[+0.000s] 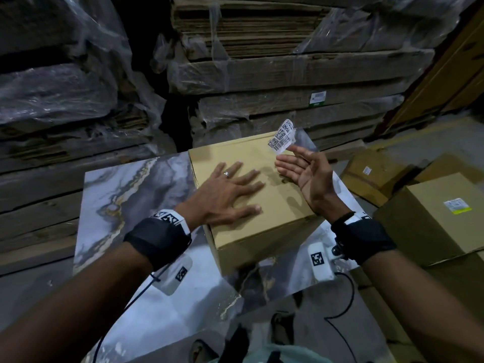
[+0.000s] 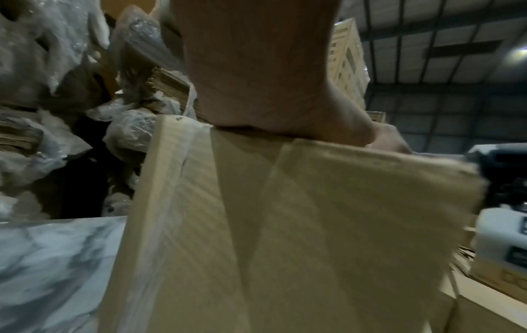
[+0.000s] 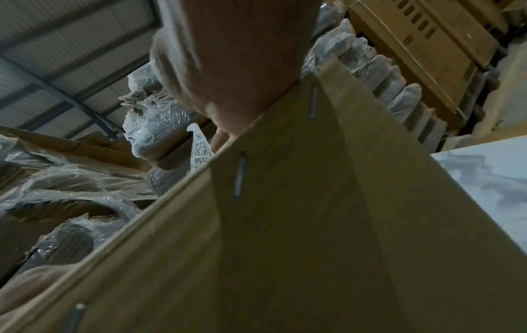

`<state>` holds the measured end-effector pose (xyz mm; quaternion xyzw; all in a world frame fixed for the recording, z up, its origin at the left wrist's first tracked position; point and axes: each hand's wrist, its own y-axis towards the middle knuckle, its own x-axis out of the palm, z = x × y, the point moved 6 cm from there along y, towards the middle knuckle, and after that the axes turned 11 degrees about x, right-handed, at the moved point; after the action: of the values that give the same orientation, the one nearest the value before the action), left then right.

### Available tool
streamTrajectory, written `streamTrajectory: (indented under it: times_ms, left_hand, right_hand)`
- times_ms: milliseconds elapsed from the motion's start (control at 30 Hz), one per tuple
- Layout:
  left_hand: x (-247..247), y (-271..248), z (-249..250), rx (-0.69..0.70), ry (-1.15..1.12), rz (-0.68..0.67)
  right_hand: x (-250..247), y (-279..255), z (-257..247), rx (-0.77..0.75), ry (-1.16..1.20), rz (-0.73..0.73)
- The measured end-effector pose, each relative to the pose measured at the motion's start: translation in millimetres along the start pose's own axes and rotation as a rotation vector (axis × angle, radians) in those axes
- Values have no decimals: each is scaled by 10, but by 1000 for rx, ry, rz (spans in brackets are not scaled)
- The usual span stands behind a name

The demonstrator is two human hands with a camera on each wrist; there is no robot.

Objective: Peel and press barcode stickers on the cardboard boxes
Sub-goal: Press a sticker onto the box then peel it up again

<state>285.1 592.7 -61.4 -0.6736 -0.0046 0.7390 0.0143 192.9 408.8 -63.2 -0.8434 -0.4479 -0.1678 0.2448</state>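
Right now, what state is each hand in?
Left hand: open, fingers spread flat on the cardboard box.
Right hand: open, palm up, barcode sticker stuck to its fingertip.

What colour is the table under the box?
The marble-patterned tabletop is grey and white with gold veins, showing best in the head view.

The left hand (image 1: 225,191) is covering part of the box (image 1: 272,205) top; the barcode sticker (image 1: 281,136) print is blurring, unreadable.
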Motion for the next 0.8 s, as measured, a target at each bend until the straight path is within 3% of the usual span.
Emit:
streamTrajectory:
  times_ms: [133, 267, 367, 633, 800]
  left_hand:
    - [-47, -31, -79, 72, 10, -20]
    - [-136, 24, -450, -86, 84, -53]
    - [-91, 53, -397, -154, 83, -60]
    - [-28, 98, 13, 48, -33, -63]
    - [-164, 152, -285, -65, -4, -95]
  right_hand:
    - [9, 14, 16, -1, -16, -7]
    - [-24, 20, 26, -7, -55, -17]
    - [-38, 28, 25, -18, -72, -11]
    - [-27, 90, 45, -31, -120, -7]
    - [-56, 100, 36, -38, -126, -4]
